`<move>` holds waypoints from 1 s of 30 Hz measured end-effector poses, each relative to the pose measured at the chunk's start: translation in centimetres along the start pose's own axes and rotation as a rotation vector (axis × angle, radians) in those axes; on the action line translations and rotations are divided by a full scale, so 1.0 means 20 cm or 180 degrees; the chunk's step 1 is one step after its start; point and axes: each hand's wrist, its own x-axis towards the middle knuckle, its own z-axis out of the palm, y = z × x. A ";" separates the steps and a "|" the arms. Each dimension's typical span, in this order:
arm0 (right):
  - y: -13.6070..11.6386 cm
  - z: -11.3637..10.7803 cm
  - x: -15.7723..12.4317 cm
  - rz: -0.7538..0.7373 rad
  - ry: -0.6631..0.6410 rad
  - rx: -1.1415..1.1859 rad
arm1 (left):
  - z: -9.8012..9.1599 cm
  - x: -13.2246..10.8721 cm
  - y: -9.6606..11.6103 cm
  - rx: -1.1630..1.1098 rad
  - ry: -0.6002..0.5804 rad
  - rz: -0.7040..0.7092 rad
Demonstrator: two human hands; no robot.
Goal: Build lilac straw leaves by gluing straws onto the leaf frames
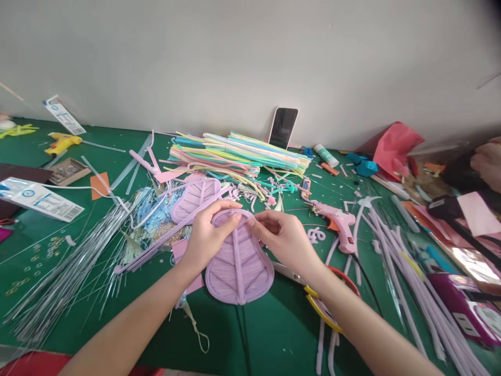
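Note:
Between my hands is a lilac pipe-cleaner leaf (254,266) with a raised rim, a middle rib and slanting veins. My left hand (213,227) grips its upper left edge, thumb on the face and fingers behind. At the upper right edge, the thumb and fingertips of my right hand (279,232) pinch the rim. A second lilac leaf (195,196) lies on the table just behind my left hand. Scissors (323,308) with yellow and red handles rest partly under my right forearm.
Bundled pastel pipe cleaners (238,154) lie behind, before a phone (284,127) leaning on the wall. A pink glue gun (338,222) and lilac pipe cleaners (422,282) are right. Wire stems (74,277) and a yellow glue gun (62,142) are left. Another person's hand (487,162) shows far right.

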 end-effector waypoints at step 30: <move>0.04 0.14 -0.08 -0.0284 0.0503 0.0841 | -0.05 0.04 0.03 -0.0402 -0.0768 -0.0668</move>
